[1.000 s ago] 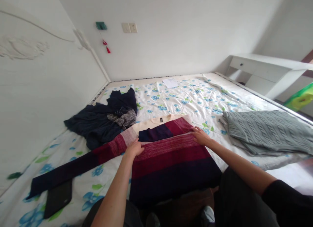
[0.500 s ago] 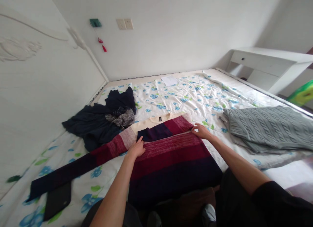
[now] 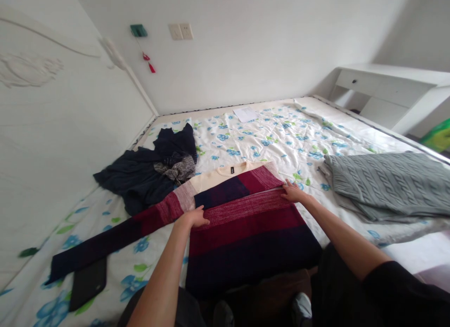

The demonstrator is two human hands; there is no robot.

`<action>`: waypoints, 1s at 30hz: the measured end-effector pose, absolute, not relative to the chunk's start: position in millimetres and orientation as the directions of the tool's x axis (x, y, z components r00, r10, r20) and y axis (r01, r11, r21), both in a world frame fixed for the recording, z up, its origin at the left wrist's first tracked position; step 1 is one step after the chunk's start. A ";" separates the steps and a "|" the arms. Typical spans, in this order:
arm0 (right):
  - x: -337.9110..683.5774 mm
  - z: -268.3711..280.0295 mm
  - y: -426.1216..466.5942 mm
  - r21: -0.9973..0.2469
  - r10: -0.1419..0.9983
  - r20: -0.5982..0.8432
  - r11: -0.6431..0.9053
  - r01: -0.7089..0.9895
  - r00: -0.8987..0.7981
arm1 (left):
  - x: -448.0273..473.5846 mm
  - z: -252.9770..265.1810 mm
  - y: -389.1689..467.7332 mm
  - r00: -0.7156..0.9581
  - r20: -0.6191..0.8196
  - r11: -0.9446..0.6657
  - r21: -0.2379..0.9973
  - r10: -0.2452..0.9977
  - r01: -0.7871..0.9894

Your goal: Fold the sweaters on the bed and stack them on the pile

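A striped knit sweater (image 3: 246,226), cream at the neck and going through pink and burgundy to navy, lies flat in front of me. Its right-side sleeve (image 3: 228,190) is folded across the chest, and the other sleeve (image 3: 130,233) stretches out to the left. My left hand (image 3: 195,218) is closed on the navy cuff of the folded sleeve, thumb pointing right. At the sleeve's folded outer edge, my right hand (image 3: 294,193) pinches the knit; the fingertips are partly hidden.
Crumpled dark clothing (image 3: 140,172) lies left of the sweater. A folded grey cable-knit garment (image 3: 390,184) is at the right. A black flat object (image 3: 87,285) sits partly under the left sleeve. White paper (image 3: 245,114) rests on the flowered bedsheet (image 3: 267,141); a white desk (image 3: 390,90) stands beyond.
The folded sleeve's cuff has shifted slightly left and down with my left hand. My right hand has moved slightly right along with the sleeve's outer edge. The view has shifted a little.
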State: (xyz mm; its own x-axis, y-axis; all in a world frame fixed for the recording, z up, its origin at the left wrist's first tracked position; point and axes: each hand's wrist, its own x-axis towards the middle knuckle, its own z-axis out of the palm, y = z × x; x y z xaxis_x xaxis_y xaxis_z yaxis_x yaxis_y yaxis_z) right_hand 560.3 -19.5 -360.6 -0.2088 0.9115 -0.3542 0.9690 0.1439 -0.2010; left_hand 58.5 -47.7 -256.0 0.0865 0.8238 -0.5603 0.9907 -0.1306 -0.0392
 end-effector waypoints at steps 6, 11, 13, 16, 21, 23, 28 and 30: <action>561.2 -347.2 -21.4 -0.212 0.896 -0.306 0.267 0.940 -0.323 | 68.3 -247.5 -50.4 0.044 -0.619 -0.095 -0.049 0.784 0.994; 569.0 -342.8 -19.4 -0.172 0.920 -0.309 0.196 0.965 -0.242 | 65.6 -244.2 -50.6 0.057 -0.611 -0.106 -0.045 0.789 0.993; 567.2 -345.2 -20.2 -0.168 0.904 -0.350 0.198 0.966 -0.246 | 65.1 -245.7 -50.6 0.059 -0.627 -0.109 -0.042 0.776 0.993; 561.9 -349.8 -21.8 -0.189 0.861 -0.430 0.209 0.960 -0.272 | 65.2 -247.9 -50.3 0.065 -0.652 -0.101 -0.018 0.756 0.995; 564.9 -348.0 -20.9 -0.236 0.832 -0.506 0.121 0.964 -0.228 | 63.4 -246.9 -50.5 0.083 -0.649 -0.106 0.003 0.756 0.994; 569.7 -343.8 -19.2 -0.260 0.847 -0.477 0.117 0.958 -0.233 | 62.9 -246.3 -51.0 0.100 -0.658 -0.117 0.018 0.746 0.993; 578.1 -334.5 -13.2 -0.264 0.944 -0.326 -0.039 0.964 -0.051 | 63.6 -246.1 -50.7 0.121 -0.686 -0.130 0.038 0.717 0.991; 579.7 -333.7 -12.0 -0.271 0.961 -0.266 -0.147 0.951 0.073 | 63.6 -245.6 -49.7 0.114 -0.691 -0.133 0.027 0.713 0.991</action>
